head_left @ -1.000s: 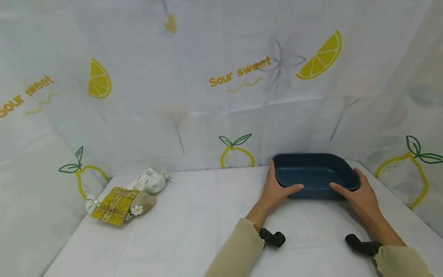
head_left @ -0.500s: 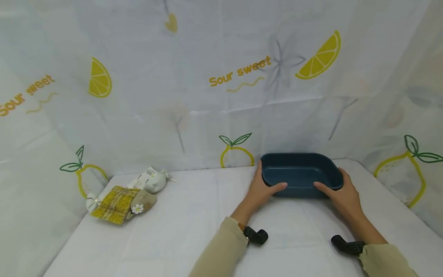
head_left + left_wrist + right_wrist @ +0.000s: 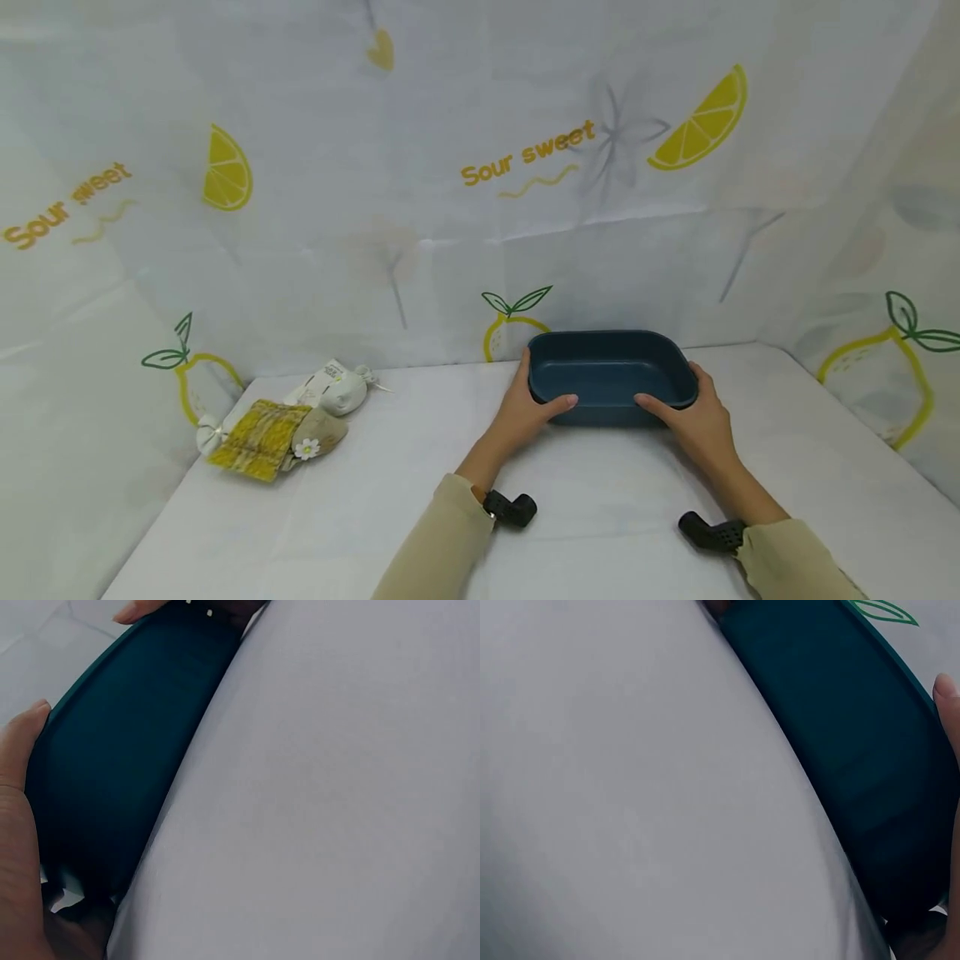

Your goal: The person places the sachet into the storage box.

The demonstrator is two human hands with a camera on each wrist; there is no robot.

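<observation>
A dark teal rectangular dish [image 3: 607, 415] with rounded corners stands toward the back of the white table in the head view. My left hand [image 3: 521, 412] grips its left end, thumb on the near rim and fingers round the side. At the opposite end my right hand [image 3: 703, 421] holds it the same way. In the left wrist view the dish's side wall [image 3: 127, 742] runs close along the white cloth, with fingers reaching beneath its end. The right wrist view shows the same wall [image 3: 840, 750] with the right thumb [image 3: 946, 694] at the rim.
At the back left lie small cloth pouches: a yellow plaid one [image 3: 258, 439], a beige one with a white flower [image 3: 318, 437] and a white tied one [image 3: 345, 393]. A white cloth printed with lemons [image 3: 420, 275] hangs behind the table [image 3: 360, 517].
Both hands have moved left together along the back of the table, carrying the dish with them. The pouches have kept their place, and the grip looks the same.
</observation>
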